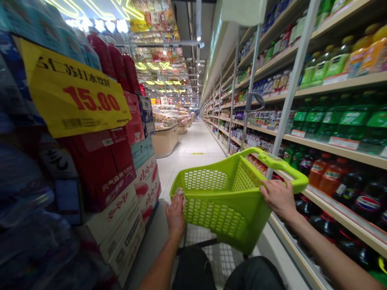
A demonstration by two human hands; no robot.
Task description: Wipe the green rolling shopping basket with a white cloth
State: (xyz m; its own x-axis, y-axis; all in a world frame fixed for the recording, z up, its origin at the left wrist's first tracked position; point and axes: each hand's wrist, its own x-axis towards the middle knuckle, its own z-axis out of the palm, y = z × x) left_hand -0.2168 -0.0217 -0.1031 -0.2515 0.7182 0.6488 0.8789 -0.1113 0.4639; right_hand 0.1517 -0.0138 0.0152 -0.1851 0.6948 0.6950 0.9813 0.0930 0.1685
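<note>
A lime-green shopping cart (217, 219) with a perforated plastic basket stands across the aisle in front of my knees. Its handle (281, 163) is at the right end. My left hand (176, 215) presses a small crumpled whitish cloth (180, 191) against the rim at the left end; whether it is cloth or tissue I cannot tell. My right hand (278, 198) grips the side rim below the handle, fingers curled over the edge. Through the mesh, the basket's inside shows only in part.
Shelves of bottled drinks (335, 117) run along the right, close to my right arm. Stacked drink cartons (121, 217) with a yellow price sign (78, 92) rise on the left. Ahead, a white tiled aisle (199, 137) leads past wooden display bins (165, 141).
</note>
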